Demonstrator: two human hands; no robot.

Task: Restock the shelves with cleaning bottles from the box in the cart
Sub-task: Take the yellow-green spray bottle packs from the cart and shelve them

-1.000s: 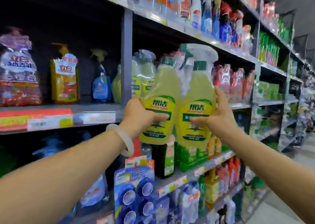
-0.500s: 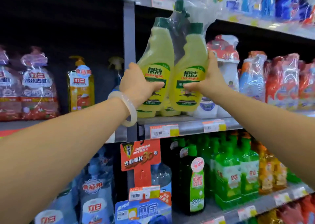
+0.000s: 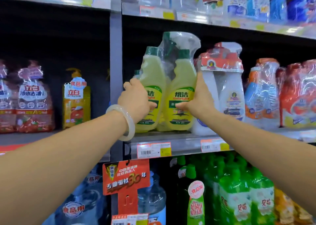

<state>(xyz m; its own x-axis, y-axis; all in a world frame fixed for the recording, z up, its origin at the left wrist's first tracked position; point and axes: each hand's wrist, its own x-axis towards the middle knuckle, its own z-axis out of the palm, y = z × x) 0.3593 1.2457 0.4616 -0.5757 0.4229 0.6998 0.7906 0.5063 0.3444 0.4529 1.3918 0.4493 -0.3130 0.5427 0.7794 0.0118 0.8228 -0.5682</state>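
1. The twin pack of yellow-green bottles (image 3: 168, 94) stands upright on the middle shelf (image 3: 184, 141), close to the front edge. It is two bottles wrapped together in clear plastic, with a spray head tucked in at the top.

2. The pack sits right between the two hands. The left hand (image 3: 135, 103) grips its left side, with the fingers curled round the back of the left bottle and the thumb on the front label. The right hand (image 3: 199, 99) holds the right side – fingers up along the edge, thumb pressed on the front of the right bottle.

3. The bottles' long side runs straight up and down. Both hands are about the same height and equally close to the pack, so neither one is nearer.

4. The bottom of the pack looks like it is touching the shelf. I think the next move is a push straight back, away from the person, and then letting go.

5. There is little room at the sides. The grey post (image 3: 116, 70) is just beside the left hand, and a white bottle pack with a red top (image 3: 227, 91) touches or nearly touches the right hand, so the push has to go straight.

6. Counting: one twin pack held, two yellow-green bottles in it, two hands on it. One white bangle (image 3: 127, 122) is on the left wrist. The box and cart are not in view.
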